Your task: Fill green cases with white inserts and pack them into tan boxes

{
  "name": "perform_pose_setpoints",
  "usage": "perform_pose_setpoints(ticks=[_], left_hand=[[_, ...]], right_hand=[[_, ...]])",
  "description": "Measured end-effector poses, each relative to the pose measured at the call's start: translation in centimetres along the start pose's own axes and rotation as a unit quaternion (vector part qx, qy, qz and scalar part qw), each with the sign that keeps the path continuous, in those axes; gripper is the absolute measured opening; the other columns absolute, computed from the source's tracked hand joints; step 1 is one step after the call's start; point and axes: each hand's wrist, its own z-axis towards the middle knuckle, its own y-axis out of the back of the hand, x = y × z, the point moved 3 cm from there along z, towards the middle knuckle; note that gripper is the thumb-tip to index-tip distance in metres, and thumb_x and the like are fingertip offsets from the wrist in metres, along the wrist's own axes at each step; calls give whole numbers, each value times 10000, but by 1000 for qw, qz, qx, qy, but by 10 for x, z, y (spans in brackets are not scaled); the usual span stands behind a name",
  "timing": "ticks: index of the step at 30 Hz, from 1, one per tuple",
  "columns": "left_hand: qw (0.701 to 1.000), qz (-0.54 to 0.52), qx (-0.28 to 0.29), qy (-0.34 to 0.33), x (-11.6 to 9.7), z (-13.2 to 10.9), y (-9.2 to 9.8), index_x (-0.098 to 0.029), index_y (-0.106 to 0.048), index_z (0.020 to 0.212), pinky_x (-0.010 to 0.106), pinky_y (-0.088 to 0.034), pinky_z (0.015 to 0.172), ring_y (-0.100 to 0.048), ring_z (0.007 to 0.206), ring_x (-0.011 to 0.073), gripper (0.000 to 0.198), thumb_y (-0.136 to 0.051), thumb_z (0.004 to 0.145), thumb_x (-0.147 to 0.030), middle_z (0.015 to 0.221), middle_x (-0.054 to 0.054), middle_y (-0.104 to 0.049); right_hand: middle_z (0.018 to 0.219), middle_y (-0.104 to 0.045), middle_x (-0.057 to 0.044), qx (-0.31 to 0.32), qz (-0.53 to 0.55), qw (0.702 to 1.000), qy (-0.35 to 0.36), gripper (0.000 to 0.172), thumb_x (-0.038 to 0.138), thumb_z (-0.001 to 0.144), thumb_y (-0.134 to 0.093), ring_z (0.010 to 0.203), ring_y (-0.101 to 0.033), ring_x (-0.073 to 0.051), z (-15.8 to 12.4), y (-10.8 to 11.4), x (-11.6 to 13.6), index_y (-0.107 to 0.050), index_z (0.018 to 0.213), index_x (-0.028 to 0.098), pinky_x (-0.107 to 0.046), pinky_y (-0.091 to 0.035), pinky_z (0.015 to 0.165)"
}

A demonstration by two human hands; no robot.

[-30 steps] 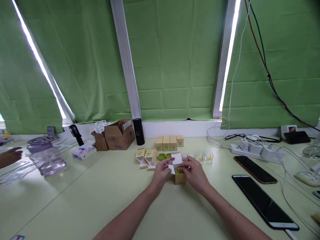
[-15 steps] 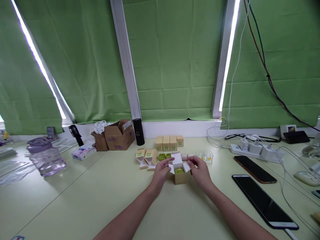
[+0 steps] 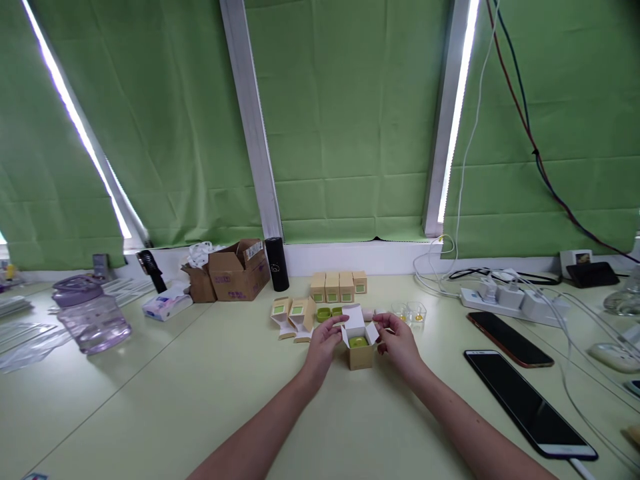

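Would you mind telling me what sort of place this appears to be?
Perhaps an office or workroom: a large table holds a small open box, more boxes in a row behind it, and a power strip.

Small brown box [image 3: 361, 359], upright, flaps open

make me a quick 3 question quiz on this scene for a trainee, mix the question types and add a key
1. Multiple choice: What colour is the item inside the open small box between the left hand and the right hand?
a) purple
b) green
c) black

2. True or false: The black cylinder stands to the right of the brown carton in this view.

3. Fill in the blank: Of the two hands, the ____ one is nearer the white-edged phone.

Key: 1. b; 2. true; 3. right
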Motion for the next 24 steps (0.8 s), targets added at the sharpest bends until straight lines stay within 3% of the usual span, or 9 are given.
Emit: perform_pose_setpoints(ticks=[8,14,24], left_hand=[[999,-22,31,5,3,-2,-7,-172,-625,1140,351,-518,890,-732,939,256,541,-843,705,-406,962,108,-773],[999,-7,43,5,6,-6,-11,-192,-528,1175,311,-518,810,-741,897,237,578,-832,762,-460,1011,112,-773],[999,34,43,-1,9,-7,-12,-224,-497,1163,312,-511,776,-719,847,220,537,-791,780,-459,976,74,-764]], right_hand=[[784,-591,8,5,32,999,-32,402,471,671,-737,570,-579,-144,-1,-1,2,-641,956,204,-239,-431,405],[809,-580,19,12,42,998,-50,430,442,643,-720,563,-568,-131,-3,-3,3,-620,987,204,-233,-420,399],[795,-564,34,24,56,996,-62,439,405,624,-722,546,-549,-124,-8,-6,10,-608,1004,214,-232,-404,386]])
